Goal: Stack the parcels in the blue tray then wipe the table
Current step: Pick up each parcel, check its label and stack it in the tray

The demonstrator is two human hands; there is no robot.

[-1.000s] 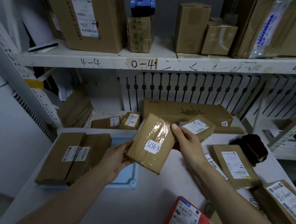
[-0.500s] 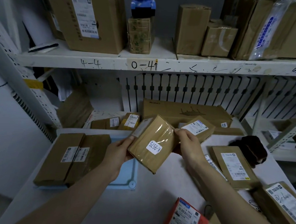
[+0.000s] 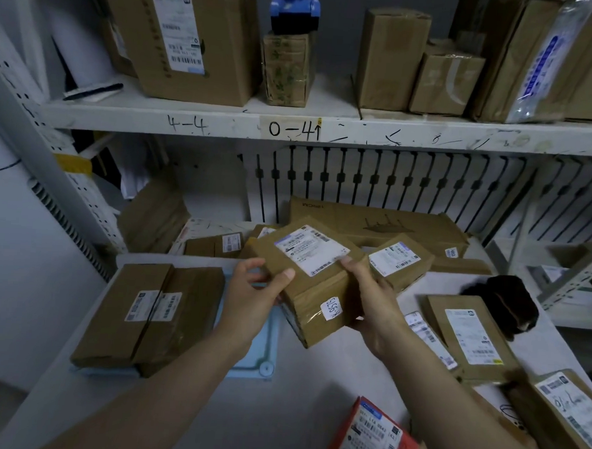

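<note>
Both hands hold a brown taped parcel [image 3: 313, 287] above the table, at the right edge of the blue tray [image 3: 260, 353]. Its shipping label faces up and a small sticker reading K-9575 shows on its near side. My left hand [image 3: 253, 297] grips the parcel's left edge, thumb on top. My right hand [image 3: 373, 297] grips its right side, fingers on the label's corner. Two flat brown parcels [image 3: 146, 312] lie side by side on the tray's left part, overhanging it.
More parcels lie on the white table [image 3: 295, 406] at the right [image 3: 467, 336] and far right [image 3: 565, 420], a red one [image 3: 376, 438] at the near edge. A black cloth [image 3: 506, 304] sits at the right. Boxes [image 3: 376, 228] crowd the shelf behind; an upper shelf [image 3: 327, 130] overhangs.
The parcel has been turned in my hands: the big shipping label now faces up and the K-9575 sticker has swung to the near side. Both hands shifted their grip.
</note>
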